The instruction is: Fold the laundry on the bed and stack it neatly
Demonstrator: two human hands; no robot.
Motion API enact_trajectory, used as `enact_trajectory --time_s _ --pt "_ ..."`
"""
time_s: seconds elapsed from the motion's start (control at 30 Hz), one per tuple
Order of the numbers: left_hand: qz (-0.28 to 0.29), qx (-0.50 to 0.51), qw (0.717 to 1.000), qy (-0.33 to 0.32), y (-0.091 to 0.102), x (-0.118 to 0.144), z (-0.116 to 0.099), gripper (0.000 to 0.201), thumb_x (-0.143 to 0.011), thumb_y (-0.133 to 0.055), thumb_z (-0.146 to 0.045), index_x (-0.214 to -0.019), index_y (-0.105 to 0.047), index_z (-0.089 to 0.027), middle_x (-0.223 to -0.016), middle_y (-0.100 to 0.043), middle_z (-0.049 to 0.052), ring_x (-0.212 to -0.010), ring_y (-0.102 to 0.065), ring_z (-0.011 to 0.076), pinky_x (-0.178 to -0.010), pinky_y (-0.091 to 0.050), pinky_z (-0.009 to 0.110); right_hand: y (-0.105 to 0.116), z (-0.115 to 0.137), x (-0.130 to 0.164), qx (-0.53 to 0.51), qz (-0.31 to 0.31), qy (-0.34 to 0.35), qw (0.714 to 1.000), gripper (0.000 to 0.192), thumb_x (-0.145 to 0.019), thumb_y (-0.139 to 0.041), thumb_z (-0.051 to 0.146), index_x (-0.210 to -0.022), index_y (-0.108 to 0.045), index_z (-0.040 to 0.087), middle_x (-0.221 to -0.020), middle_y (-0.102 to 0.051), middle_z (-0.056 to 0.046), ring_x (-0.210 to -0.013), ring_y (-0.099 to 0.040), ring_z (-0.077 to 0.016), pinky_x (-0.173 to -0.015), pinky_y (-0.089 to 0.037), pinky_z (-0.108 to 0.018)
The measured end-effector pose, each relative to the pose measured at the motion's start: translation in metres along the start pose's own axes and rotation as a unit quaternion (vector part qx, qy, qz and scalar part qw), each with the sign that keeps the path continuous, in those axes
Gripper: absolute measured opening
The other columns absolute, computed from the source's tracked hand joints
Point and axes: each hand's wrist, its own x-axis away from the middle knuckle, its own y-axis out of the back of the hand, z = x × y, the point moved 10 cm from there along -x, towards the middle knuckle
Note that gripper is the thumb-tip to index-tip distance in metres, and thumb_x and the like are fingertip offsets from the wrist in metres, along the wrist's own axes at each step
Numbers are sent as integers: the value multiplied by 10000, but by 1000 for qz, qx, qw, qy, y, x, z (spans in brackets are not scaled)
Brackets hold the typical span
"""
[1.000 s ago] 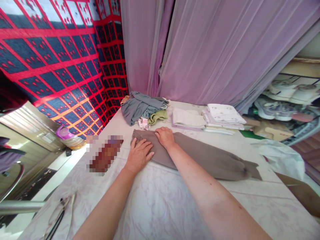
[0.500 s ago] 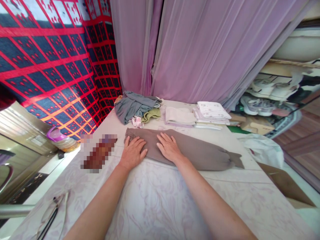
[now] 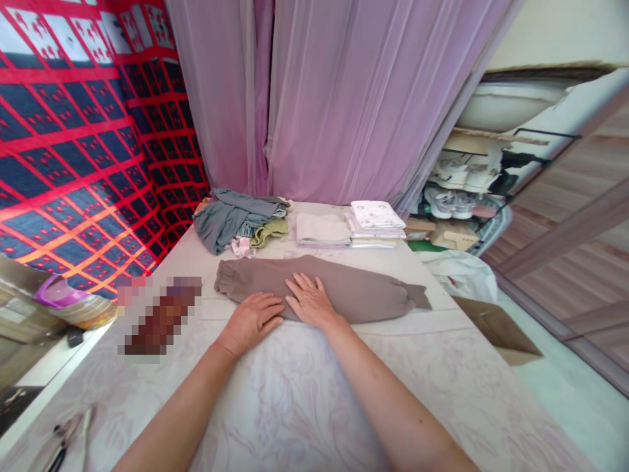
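Note:
A pair of taupe trousers (image 3: pixel 363 292) lies folded lengthwise across the pale patterned table (image 3: pixel 304 400), waistband to the left, cuffs to the right. My left hand (image 3: pixel 250 321) lies flat at the trousers' near edge, fingers spread and pointing right. Beside it, my right hand (image 3: pixel 309 301) presses flat on the trousers' middle, fingers apart. Neither hand grips anything.
At the table's far end lie a crumpled heap of grey and green clothes (image 3: pixel 236 219) and two stacks of folded white cloth (image 3: pixel 322 231) (image 3: pixel 376 219). A blurred dark object (image 3: pixel 160 318) sits at the left. Pink curtains (image 3: pixel 344 98) hang behind; shoes (image 3: pixel 457 196) fill shelves at the right.
My left hand has slid from the waistband towards the trousers' middle, close to my right hand. My right hand has drawn towards the near edge. The view has turned rightward.

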Motion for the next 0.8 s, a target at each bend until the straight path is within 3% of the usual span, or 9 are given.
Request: enact_trajectory --time_s 0.1,0.17,0.23,0.33,0.43,0.6,0.7,0.8 --pt "24 4 1000 -17 -11 0 -4 331 -922 -471 -397 -1174 -659 -293 -1218 -660 55 -1165 -576 229 -1023 -433 450 12 -8 11 -43 -19 22 999 484 -977 -262 425 -1403 -424 261 -1493 -388 -55 -1380 -318 -189 -1131 -200 -469" --pt "27 -4 1000 -13 -13 -1 -2 333 -931 -456 -387 -1188 -650 -301 -1239 -649 46 -1173 -571 230 -1027 -428 457 27 -26 23 -61 -54 29 996 446 -978 -274 391 -1355 -483 276 -1424 -488 -25 -1333 -392 -160 -1116 -255 -404" --pt "31 -10 999 -8 -14 -1 0 332 -935 -450 -381 -1189 -650 -306 -1247 -645 38 -1173 -570 231 -1028 -424 459 44 -61 36 -40 -93 -4 995 392 -954 -350 360 -1273 -564 284 -1355 -558 -14 -1315 -417 -177 -1099 -284 -392" --pt "33 -15 999 -1 -13 -1 0 339 -943 -432 -378 -1190 -650 -301 -1243 -648 36 -1168 -572 234 -1027 -424 457 66 -125 49 16 -127 -109 986 390 -917 -420 286 -1264 -578 202 -1318 -585 -74 -1242 -494 -206 -1058 -337 -369" --pt "29 -24 999 -3 -12 -2 -2 354 -948 -418 -394 -1204 -643 -296 -1235 -652 41 -1159 -575 235 -1025 -425 452 81 -163 47 74 -131 -166 975 401 -918 -428 286 -1279 -564 176 -1317 -581 -99 -1209 -513 -227 -1023 -356 -366" --pt "23 -46 998 -23 -11 -2 -7 359 -949 -423 -407 -1222 -628 -294 -1231 -650 50 -1134 -579 230 -1008 -436 448 83 -170 24 120 -96 -165 974 348 -903 -490 358 -1173 -638 196 -1135 -673 -98 -1067 -575 -232 -910 -390 -333" --pt "23 -54 998 -29 -10 -2 -9 360 -950 -430 -404 -1231 -619 -283 -1233 -644 54 -1126 -576 227 -994 -445 441 83 -168 16 119 -97 -162 975 261 -896 -505 358 -994 -708 226 -1004 -695 -77 -985 -589 -221 -850 -389 -318" --pt "21 -62 997 -28 -11 -2 -8 372 -948 -432 -414 -1242 -611 -272 -1226 -645 62 -1127 -570 229 -990 -446 434 81 -171 14 121 -112 -177 970 272 -913 -474 342 -991 -707 227 -1001 -684 -84 -976 -581 -225 -822 -384 -322"
